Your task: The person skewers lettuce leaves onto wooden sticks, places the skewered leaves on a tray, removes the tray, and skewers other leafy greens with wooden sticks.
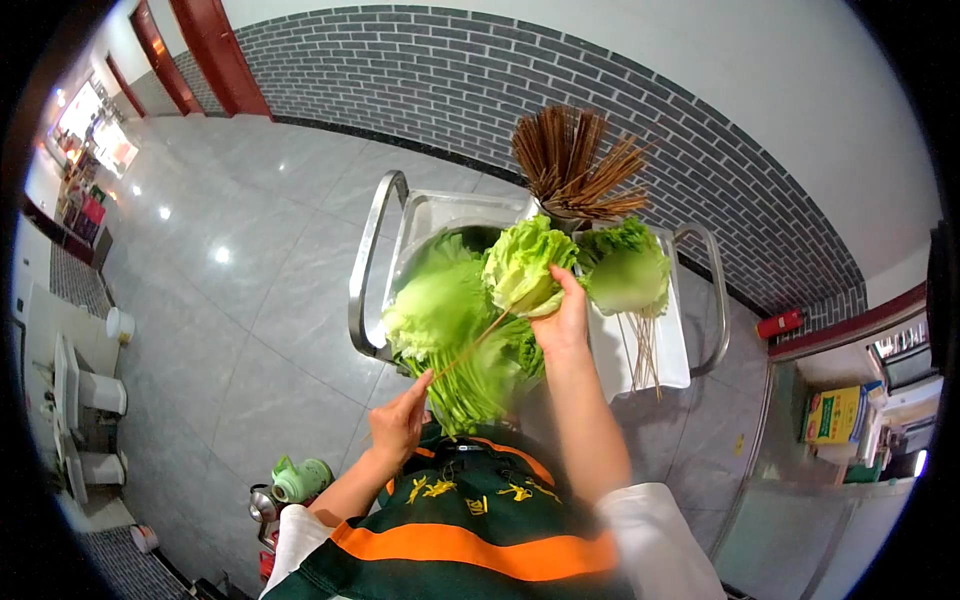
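Note:
My right hand is wrapped round a bunch of lettuce leaves above the cart. In my left hand a thin wooden skewer is pinched, slanting up to the base of that bunch. Below and to the left, loose lettuce and long-stemmed greens heap over a large round basin, most of which they hide. On the right, a white tray bears lettuce bunches with skewer ends pointing toward me.
Many brown skewers stand in a container at the cart's back. Metal handles rise at the cart's left and right. Behind it runs a grey brick wall. A green kettle is at lower left.

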{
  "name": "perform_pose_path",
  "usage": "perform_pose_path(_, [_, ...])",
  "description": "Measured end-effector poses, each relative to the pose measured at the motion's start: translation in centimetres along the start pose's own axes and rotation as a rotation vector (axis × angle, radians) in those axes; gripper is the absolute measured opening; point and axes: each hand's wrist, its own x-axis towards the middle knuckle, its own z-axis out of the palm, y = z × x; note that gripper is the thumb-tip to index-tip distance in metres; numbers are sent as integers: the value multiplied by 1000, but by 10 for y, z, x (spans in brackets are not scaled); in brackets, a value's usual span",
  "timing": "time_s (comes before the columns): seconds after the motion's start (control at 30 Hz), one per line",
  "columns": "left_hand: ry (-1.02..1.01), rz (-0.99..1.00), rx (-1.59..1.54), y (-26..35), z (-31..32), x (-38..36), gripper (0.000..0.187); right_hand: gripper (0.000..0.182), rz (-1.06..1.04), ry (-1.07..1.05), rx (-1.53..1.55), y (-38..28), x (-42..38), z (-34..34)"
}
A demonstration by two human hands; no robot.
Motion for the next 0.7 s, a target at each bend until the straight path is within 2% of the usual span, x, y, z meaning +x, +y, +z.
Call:
perform_pose_path(0.07, [-2, -8, -29, 0, 1, 1, 33, 31, 107, -88, 28, -2, -4, 0])
perform_pose_path(0.2, [-2, -31, -91, -1, 7, 3, 33, 30, 61, -87, 36, 2, -15, 5])
perform_pose_path(0.27, [29, -37, -121, -4, 13, 1, 33, 30, -19, -113, -64, 5, -19, 5])
perform_pose_path(0.4, [77, 9, -145, 5, 24, 8, 33, 32, -27, -135, -58, 16, -19, -7])
perform_pose_path(0.57, [-137, -240, -190, 28, 31, 20, 31, 37, -13, -46, -101, 15, -22, -17])
perform_pose_path(0.63, [-84, -219, -262, 35, 40, 24, 29, 70, -98, -130, -191, 15, -31, -23])
perform_pose_path(0.7, [-65, -256, -369, 42, 50, 34, 27, 67, -119, -69, -209, 15, -50, -28])
